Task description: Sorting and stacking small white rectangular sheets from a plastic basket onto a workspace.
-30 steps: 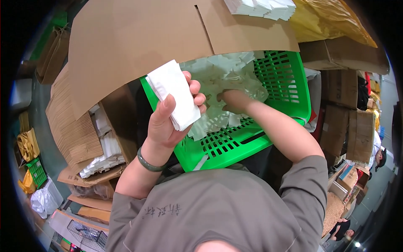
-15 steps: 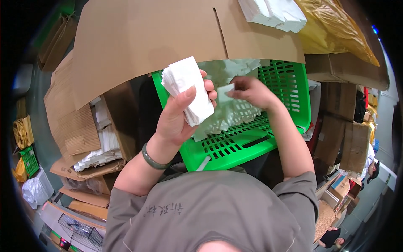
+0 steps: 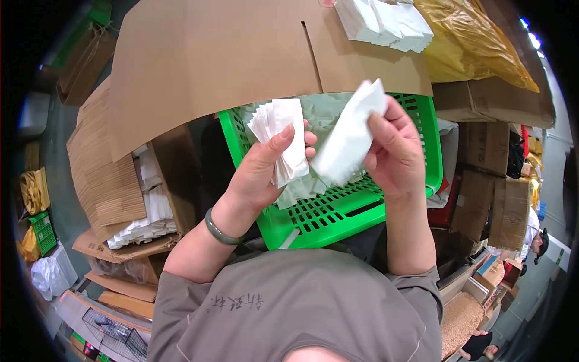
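Note:
My left hand (image 3: pixel 256 163) grips a stack of white paper sleeves (image 3: pixel 292 136), its thumb pressed across the top one and the upper ends fanned out. Just right of it, my right hand (image 3: pixel 398 148) pinches another white paper sleeve (image 3: pixel 350 136) between thumb and fingers; its lower end is slightly blurred. Both hands are over a green plastic basket (image 3: pixel 356 217) with slotted walls. Inside lie many loose white paper pieces (image 3: pixel 295 192), partly hidden by my hands and by the cardboard sheet (image 3: pixel 223 60) beyond.
On the cardboard's far right sit stacked white paper bundles (image 3: pixel 386 24), beside a yellow plastic bag (image 3: pixel 476 42). At left an open carton (image 3: pixel 163 175) holds more white paper pieces (image 3: pixel 154 214). Cardboard boxes (image 3: pixel 485 148) stand at right, with people (image 3: pixel 537 241) in the distance.
My right hand has come up out of the basket and now holds a white sleeve beside the stack. The left hand's stack has turned more upright and fanned out at its top.

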The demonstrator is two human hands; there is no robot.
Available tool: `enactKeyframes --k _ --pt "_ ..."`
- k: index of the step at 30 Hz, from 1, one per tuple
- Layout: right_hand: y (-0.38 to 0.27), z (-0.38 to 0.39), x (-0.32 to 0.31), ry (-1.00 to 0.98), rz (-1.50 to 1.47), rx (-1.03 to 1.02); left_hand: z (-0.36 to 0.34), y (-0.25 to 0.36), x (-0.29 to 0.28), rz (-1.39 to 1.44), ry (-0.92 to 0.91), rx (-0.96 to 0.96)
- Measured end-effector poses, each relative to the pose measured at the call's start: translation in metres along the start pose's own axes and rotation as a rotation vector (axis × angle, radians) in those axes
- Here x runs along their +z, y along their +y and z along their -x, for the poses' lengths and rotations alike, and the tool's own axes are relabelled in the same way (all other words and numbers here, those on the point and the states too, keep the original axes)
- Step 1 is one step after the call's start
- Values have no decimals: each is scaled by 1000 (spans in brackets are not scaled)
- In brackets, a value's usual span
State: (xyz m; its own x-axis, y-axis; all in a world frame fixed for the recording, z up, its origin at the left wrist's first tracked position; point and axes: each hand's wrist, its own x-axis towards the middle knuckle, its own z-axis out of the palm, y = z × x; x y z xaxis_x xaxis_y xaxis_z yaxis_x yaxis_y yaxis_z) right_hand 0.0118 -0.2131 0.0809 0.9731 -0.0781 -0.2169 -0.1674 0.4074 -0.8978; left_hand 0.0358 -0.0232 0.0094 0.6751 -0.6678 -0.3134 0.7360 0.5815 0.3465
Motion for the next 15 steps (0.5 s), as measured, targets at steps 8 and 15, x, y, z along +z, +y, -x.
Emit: enactKeyframes --k 8,15 --pt "23 -5 28 -18 651 -113 5 1 -3 32 -157 -34" --pt "63 -60 -37 -93 1181 283 0 7 -9 357 -196 147"
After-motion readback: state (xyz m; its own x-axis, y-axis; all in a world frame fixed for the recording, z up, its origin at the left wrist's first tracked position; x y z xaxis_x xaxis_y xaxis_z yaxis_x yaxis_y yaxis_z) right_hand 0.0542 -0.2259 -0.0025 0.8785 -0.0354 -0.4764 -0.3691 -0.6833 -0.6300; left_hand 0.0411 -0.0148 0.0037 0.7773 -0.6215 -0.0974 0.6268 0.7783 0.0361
